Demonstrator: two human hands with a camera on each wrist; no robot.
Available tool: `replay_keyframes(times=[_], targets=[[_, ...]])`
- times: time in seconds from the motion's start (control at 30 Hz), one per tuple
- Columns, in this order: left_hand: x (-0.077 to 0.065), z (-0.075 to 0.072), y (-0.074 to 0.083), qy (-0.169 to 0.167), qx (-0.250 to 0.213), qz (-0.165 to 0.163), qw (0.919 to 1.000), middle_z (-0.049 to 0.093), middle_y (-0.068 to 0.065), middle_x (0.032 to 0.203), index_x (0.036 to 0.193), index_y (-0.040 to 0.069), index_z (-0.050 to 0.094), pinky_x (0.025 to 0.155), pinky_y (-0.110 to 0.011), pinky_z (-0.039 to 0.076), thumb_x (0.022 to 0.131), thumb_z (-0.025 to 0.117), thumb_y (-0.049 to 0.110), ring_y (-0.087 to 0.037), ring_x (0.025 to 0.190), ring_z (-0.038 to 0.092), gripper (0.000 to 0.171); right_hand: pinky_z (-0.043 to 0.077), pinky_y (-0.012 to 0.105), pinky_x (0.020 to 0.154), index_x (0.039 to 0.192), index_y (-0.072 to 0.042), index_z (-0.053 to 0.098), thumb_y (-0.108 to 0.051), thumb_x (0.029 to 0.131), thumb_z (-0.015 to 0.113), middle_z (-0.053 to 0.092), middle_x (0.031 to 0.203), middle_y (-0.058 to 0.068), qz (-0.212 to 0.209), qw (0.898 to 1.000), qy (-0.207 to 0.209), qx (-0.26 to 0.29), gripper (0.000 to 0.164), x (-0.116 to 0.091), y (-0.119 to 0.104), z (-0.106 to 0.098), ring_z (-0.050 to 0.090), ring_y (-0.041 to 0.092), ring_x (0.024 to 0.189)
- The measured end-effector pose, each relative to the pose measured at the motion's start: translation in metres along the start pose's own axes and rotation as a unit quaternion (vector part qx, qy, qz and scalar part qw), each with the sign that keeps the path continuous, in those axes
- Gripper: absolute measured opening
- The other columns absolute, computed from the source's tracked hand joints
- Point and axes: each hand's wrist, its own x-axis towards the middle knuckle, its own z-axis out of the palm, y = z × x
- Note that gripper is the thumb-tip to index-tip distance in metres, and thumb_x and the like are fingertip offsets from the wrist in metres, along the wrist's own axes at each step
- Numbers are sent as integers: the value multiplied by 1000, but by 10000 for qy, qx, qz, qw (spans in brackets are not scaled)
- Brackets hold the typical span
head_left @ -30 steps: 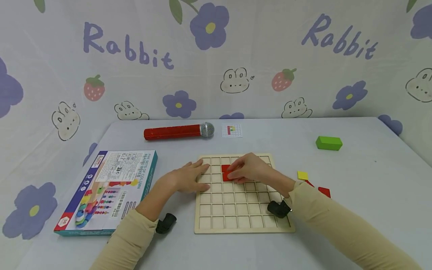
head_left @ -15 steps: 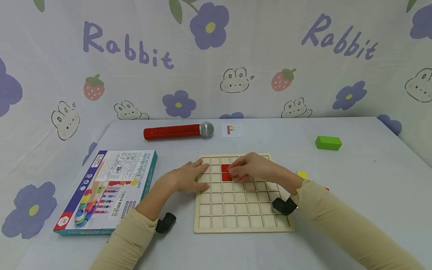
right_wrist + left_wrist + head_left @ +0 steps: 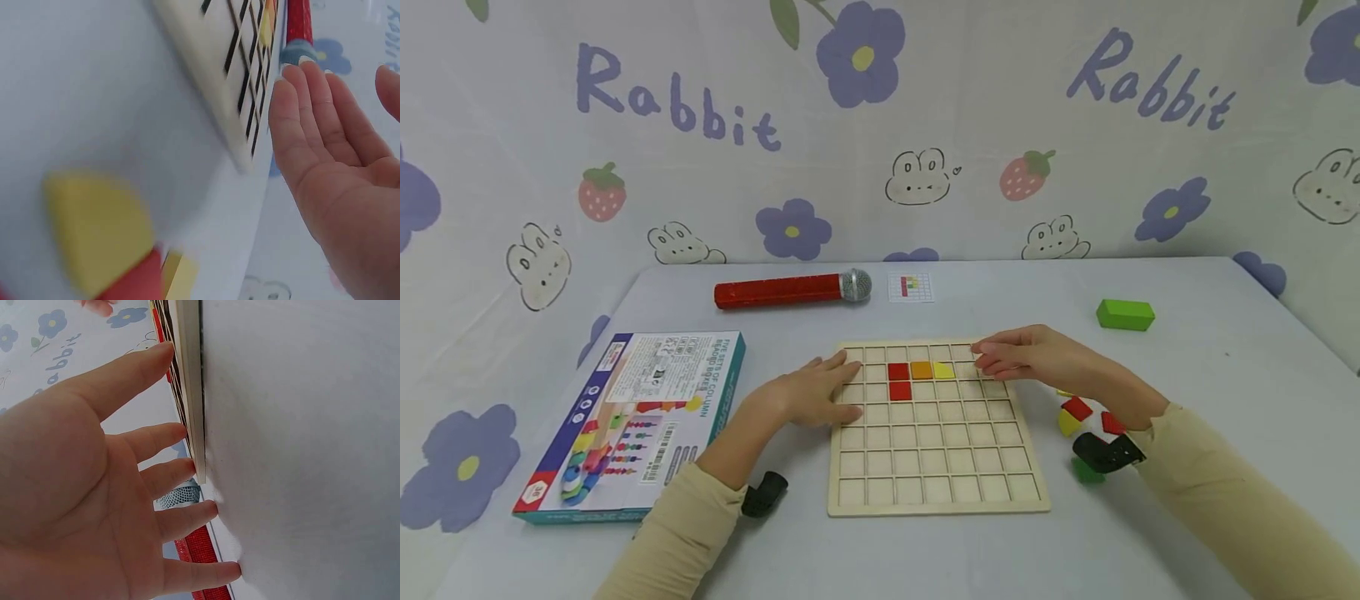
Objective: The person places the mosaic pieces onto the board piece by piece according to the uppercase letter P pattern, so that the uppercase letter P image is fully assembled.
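Note:
A wooden grid board (image 3: 936, 493) lies on the white table. In its upper rows sit two red square tiles (image 3: 899, 391), an orange tile (image 3: 921, 370) and a yellow tile (image 3: 943, 370). My left hand (image 3: 805, 396) rests with spread fingers at the board's left edge; the left wrist view shows thumb and fingertips along the board's side (image 3: 192, 400). Over the board's upper right corner hovers my right hand (image 3: 1045, 357), fingers extended. In the right wrist view its palm (image 3: 350, 194) holds nothing. The right forearm partly hides loose pieces beside the board.
Loose red pieces (image 3: 1077, 407), a yellow piece (image 3: 1069, 423) and a dark green piece (image 3: 1087, 471) lie right of the board. Behind are a red microphone (image 3: 778, 292), a pattern card (image 3: 911, 287) and a green block (image 3: 1125, 314). A toy box (image 3: 632, 425) lies left.
My right hand has moved right, off the red tiles to the board's right edge. The orange and yellow tiles and more loose pieces have come into view. My left hand stays put.

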Motion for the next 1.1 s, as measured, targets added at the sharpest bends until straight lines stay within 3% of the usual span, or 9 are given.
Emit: replay_keyframes(times=[0.5, 0.6, 0.73, 0.97, 1.1], targets=[[-1, -1, 1, -45, -18, 29, 10000, 11, -6, 159, 153, 16, 25, 110, -55, 18, 94, 59, 41, -35, 143, 9, 73, 47, 31, 93, 143, 2, 39, -38, 95, 58, 50, 136, 22, 336, 9949, 808, -503, 65, -66, 47, -51, 53, 28, 121], [-1, -1, 1, -40, -35, 41, 10000, 11, -7, 159, 152, 15, 25, 110, -55, 18, 94, 59, 41, -36, 143, 9, 72, 42, 45, 99, 143, 1, 39, -36, 94, 59, 51, 136, 19, 433, 9923, 891, -747, 64, -77, 59, -58, 49, 31, 124], [0, -1, 0, -27, -13, 54, 10000, 12, -7, 158, 152, 15, 25, 110, -55, 18, 94, 58, 41, -36, 142, 10, 72, 39, 57, 98, 143, -2, 41, -34, 94, 60, 55, 132, 16, 427, 9879, 949, -1148, 62, -91, 72, -64, 46, 35, 124], [-1, -2, 0, -20, 34, 67, 10000, 12, -9, 158, 152, 14, 25, 110, -56, 19, 94, 58, 40, -37, 142, 10, 72, 49, 27, 86, 137, 2, 46, -22, 91, 65, 60, 122, 15, 156, 9881, 946, -1205, 55, -106, 80, -68, 59, 16, 106], [-2, -2, 1, -33, 13, 87, 10000, 12, -9, 158, 152, 14, 25, 109, -57, 19, 94, 58, 39, -37, 142, 10, 71, 51, 24, 82, 134, 5, 47, -13, 87, 69, 60, 120, 19, -97, 9910, 782, -1086, 55, -108, 79, -63, 61, 16, 102]])
